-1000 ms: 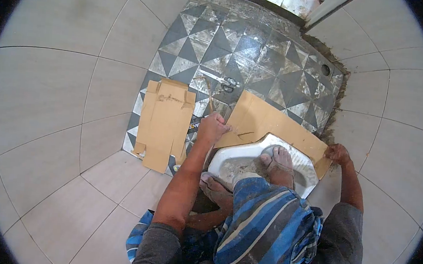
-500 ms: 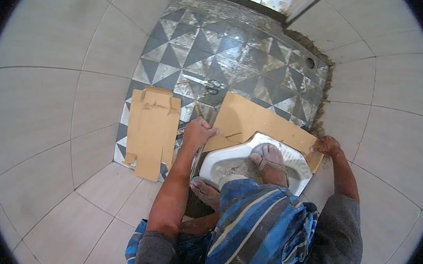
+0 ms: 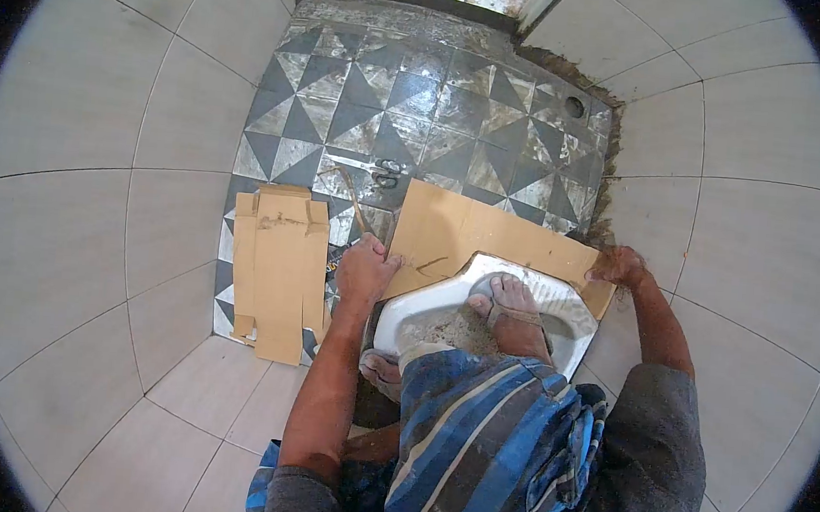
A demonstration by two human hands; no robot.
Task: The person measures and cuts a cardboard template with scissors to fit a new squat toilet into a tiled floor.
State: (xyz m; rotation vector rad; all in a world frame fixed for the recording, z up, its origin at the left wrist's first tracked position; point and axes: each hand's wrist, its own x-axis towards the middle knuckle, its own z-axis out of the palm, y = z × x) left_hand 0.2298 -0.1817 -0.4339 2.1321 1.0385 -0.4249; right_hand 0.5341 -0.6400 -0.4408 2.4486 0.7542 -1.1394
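Cardboard sheet (image 3: 474, 232) lies across front of white squat toilet pan (image 3: 425, 305), on patterned floor tiles (image 3: 394, 91). Left hand (image 3: 366, 270) closed on sheet's left edge; right hand (image 3: 618, 266) pinching right corner. Step looks like positioning sheet. Next move calls for even two-handed shift, foot (image 3: 512, 307) clear.

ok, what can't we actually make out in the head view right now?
- Left hand: fingers curl over the cardboard sheet edge; whether it also holds the thin stick beside it is unclear.
- Right hand: grips the sheet's far corner; fingertips hidden by the hand itself.
- Squat toilet pan: near part covered by the blue striped cloth and a foot.
- Small dark object on the patterned floor: too small to identify.
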